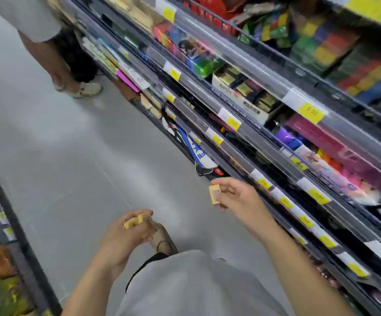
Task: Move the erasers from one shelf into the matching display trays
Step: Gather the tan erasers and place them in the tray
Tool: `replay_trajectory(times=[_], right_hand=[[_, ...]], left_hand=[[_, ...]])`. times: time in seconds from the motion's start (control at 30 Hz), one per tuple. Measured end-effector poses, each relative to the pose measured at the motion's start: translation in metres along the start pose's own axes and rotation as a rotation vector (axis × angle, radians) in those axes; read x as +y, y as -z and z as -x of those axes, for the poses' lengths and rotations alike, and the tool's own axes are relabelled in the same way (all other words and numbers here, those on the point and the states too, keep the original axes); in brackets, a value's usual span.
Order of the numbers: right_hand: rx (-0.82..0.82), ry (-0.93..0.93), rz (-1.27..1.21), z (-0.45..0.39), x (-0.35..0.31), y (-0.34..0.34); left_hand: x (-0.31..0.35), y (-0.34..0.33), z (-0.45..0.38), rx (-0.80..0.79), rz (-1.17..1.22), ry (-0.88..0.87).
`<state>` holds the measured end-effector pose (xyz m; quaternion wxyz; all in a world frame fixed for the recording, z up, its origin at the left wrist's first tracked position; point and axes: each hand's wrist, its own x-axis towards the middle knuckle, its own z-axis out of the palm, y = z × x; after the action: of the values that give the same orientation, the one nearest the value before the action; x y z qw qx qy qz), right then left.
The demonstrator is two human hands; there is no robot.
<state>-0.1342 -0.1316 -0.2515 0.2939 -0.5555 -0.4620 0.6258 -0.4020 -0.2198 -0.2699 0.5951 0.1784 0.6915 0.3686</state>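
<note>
While both hands are loaded and clear of the shelving, the job looks to be in its carrying stage: erasers have been picked up, but none can be seen going into a tray, and which tray matches them cannot be told from this blurred view. The right hand (235, 197) pinches one yellow eraser (215, 194) between thumb and fingertips, held out over the grey floor (59, 144) just beside the lower shelf edges (264, 181). The left hand (125, 236) curls around a small cluster of erasers (137, 221), at least two, lower and nearer the body. Each eraser is a small rectangular block, matte mustard-yellow with a paler printed label. The shelves are dark, fronted by glossy clear strips bearing yellow price tags (311, 112), and hold colourful boxed goods. Another person's legs (66, 65) stand further up the aisle.
</note>
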Motion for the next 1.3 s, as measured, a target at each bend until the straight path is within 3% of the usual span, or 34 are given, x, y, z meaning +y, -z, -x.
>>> replay_trajectory(times=[0.23, 0.47, 0.83, 1.0, 1.3], right_hand=[[-0.066, -0.053, 0.1, -0.072, -0.038, -0.098], [-0.026, -0.124, 0.111, -0.136, -0.052, -0.138], [-0.03, -0.152, 0.106, -0.293, -0.104, -0.145], [-0.067, -0.069, 0.037, -0.36, -0.151, -0.144], [0.142, -0.01, -0.28, -0.404, -0.217, -0.145]], left_hand=[[0.048, 0.097, -0.06, 0.049, 0.126, 0.0], [0.134, 0.146, -0.129, 0.041, 0.128, -0.05], [0.242, 0.146, -0.247, 0.047, 0.111, -0.038], [0.284, 0.129, -0.292, -0.003, 0.092, -0.025], [0.405, 0.098, -0.359, -0.215, -0.036, -0.115]])
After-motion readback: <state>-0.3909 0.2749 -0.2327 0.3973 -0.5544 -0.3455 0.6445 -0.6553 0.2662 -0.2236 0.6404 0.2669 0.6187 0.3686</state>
